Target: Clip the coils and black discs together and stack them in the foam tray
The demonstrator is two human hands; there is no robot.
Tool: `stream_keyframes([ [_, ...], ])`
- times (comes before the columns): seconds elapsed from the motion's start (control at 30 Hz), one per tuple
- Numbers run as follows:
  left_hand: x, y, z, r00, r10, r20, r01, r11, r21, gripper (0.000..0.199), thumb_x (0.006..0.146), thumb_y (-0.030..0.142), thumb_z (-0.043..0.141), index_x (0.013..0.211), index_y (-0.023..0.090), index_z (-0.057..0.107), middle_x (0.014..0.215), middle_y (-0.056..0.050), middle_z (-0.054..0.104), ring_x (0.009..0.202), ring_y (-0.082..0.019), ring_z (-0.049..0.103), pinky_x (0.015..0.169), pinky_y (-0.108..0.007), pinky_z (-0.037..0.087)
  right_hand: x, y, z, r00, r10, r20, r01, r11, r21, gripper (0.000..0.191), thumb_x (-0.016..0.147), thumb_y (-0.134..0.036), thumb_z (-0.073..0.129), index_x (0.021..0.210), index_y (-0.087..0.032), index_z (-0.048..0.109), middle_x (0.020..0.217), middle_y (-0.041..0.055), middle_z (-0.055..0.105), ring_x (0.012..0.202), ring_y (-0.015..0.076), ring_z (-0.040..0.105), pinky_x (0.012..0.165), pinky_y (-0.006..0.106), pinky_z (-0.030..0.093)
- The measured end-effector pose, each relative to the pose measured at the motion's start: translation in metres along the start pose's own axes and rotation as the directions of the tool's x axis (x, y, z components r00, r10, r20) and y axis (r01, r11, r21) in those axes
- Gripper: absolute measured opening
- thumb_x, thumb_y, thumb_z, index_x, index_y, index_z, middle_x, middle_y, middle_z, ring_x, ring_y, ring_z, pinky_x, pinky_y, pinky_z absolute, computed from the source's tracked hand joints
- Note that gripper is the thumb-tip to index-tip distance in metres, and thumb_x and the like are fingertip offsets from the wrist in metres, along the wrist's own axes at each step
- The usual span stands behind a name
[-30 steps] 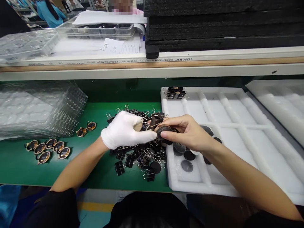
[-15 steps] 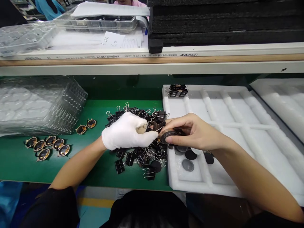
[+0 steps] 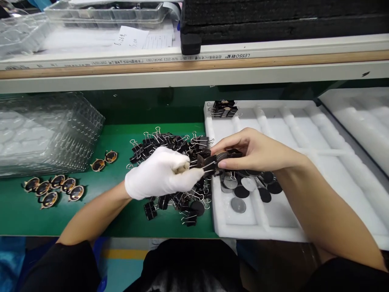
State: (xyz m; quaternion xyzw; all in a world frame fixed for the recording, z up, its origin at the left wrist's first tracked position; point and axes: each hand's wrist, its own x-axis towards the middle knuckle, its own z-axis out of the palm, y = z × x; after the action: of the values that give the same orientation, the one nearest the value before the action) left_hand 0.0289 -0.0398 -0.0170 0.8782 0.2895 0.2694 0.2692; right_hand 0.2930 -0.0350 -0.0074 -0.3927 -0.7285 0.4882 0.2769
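Note:
My left hand (image 3: pixel 162 172), in a white glove, pinches the wire handles of a black binder clip (image 3: pixel 204 160). My bare right hand (image 3: pixel 252 152) is closed on a small stack of dark round discs (image 3: pixel 223 157), right beside that clip. Another black clip shows partly under my right fingers. Beneath both hands spreads a pile of black binder clips (image 3: pixel 164 140) on the green table (image 3: pixel 121 219). Grey and black round lenses (image 3: pixel 238 205) lie in the near left compartment of the white foam tray (image 3: pixel 237 231). A few clips (image 3: pixel 225 109) stand at its far left corner.
Several round tinted glasses (image 3: pixel 50 199) lie on the table at the left, before a stack of clear plastic trays (image 3: pixel 45 138). A shelf edge (image 3: pixel 121 83) crosses above the table. Another white foam tray (image 3: pixel 358 109) is at the far right.
The view has shifted slightly. The clip in my left hand now sits against the discs in my right hand, its handles reaching toward them. More lenses show below my right hand.

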Motion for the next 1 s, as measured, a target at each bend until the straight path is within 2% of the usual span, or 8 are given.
stream_keyframes([
  [0.17,-0.001,0.002,0.000,0.997,-0.052,0.053,0.054,0.997,-0.053,0.048,0.091,0.027,0.059,0.052,0.017,0.033,0.050,0.006,0.029,0.049,-0.005,0.025,0.045,-0.024,0.021,-0.001,0.000,0.001,1.000,0.019,0.003,-0.019,0.999,0.038,0.024,0.075,-0.036,0.086,0.097,-0.027,0.086,0.092,0.0032,0.082,0.079,0.0227,0.076,0.067,0.033,0.062],
  [0.37,-0.001,0.009,-0.001,0.997,-0.059,0.054,0.060,0.998,-0.017,0.047,0.088,0.028,0.060,0.052,0.017,0.031,0.051,0.006,0.027,0.050,-0.006,0.025,0.046,-0.024,0.022,-0.003,-0.004,0.002,0.989,-0.031,0.146,0.022,0.998,0.061,0.013,0.084,-0.036,0.079,0.088,-0.025,0.085,0.076,0.0008,0.074,0.067,0.0173,0.067,0.059,0.030,0.056],
  [0.67,-0.002,0.010,-0.001,0.994,-0.076,0.078,0.075,0.997,0.014,0.047,0.088,0.033,0.063,0.053,0.018,0.036,0.048,0.007,0.031,0.048,-0.006,0.027,0.045,-0.024,0.024,-0.005,-0.009,0.003,0.977,-0.042,0.210,0.044,0.999,-0.003,0.016,0.090,-0.038,0.074,0.091,-0.026,0.085,0.079,0.0007,0.075,0.067,0.0174,0.065,0.058,0.031,0.052],
  [0.77,0.001,0.004,-0.006,0.987,-0.078,0.141,0.077,0.997,0.012,0.036,0.094,0.037,0.057,0.064,0.018,0.055,0.057,0.003,0.051,0.053,-0.008,0.042,0.052,-0.024,0.036,-0.009,-0.009,0.005,0.984,-0.149,0.101,0.161,0.979,-0.129,0.016,0.092,-0.036,0.073,0.100,-0.029,0.084,0.090,0.0017,0.078,0.077,0.0201,0.070,0.069,0.035,0.058],
  [0.83,0.004,0.000,-0.009,0.960,-0.207,0.189,0.233,0.965,-0.123,0.041,0.103,0.042,0.041,0.078,0.018,0.065,0.067,-0.002,0.063,0.056,-0.012,0.054,0.055,-0.026,0.045,-0.011,-0.009,0.010,0.957,-0.287,-0.031,0.268,0.925,-0.270,0.021,0.093,-0.033,0.072,0.112,-0.032,0.081,0.104,0.0027,0.080,0.091,0.0238,0.074,0.083,0.043,0.060],
  [0.9,0.008,-0.001,-0.010,0.897,-0.364,0.249,0.430,0.851,-0.302,0.056,0.107,0.047,0.027,0.079,0.018,0.066,0.064,-0.005,0.067,0.052,-0.013,0.058,0.052,-0.028,0.047,-0.011,-0.007,0.017,0.916,-0.378,-0.130,0.301,0.866,-0.399,0.024,0.094,-0.030,0.071,0.117,-0.033,0.078,0.113,0.0038,0.079,0.102,0.0276,0.073,0.092,0.050,0.059],
  [0.97,0.012,0.000,-0.012,0.850,-0.436,0.296,0.524,0.756,-0.392,0.060,0.107,0.052,0.029,0.069,0.019,0.061,0.054,-0.005,0.062,0.045,-0.014,0.056,0.048,-0.028,0.045,-0.008,-0.005,0.023,0.904,-0.395,-0.165,0.276,0.832,-0.482,0.022,0.095,-0.029,0.070,0.115,-0.034,0.078,0.114,0.0043,0.079,0.109,0.0304,0.072,0.097,0.055,0.057],
  [1.0,0.013,0.001,-0.014,0.849,-0.435,0.300,0.525,0.754,-0.394,0.058,0.106,0.053,0.034,0.066,0.019,0.059,0.052,-0.004,0.061,0.044,-0.013,0.056,0.047,-0.027,0.045,-0.007,-0.004,0.024,0.899,-0.402,-0.175,0.265,0.817,-0.512,0.023,0.095,-0.030,0.070,0.116,-0.034,0.078,0.116,0.0045,0.078,0.113,0.0314,0.070,0.100,0.056,0.055],
])
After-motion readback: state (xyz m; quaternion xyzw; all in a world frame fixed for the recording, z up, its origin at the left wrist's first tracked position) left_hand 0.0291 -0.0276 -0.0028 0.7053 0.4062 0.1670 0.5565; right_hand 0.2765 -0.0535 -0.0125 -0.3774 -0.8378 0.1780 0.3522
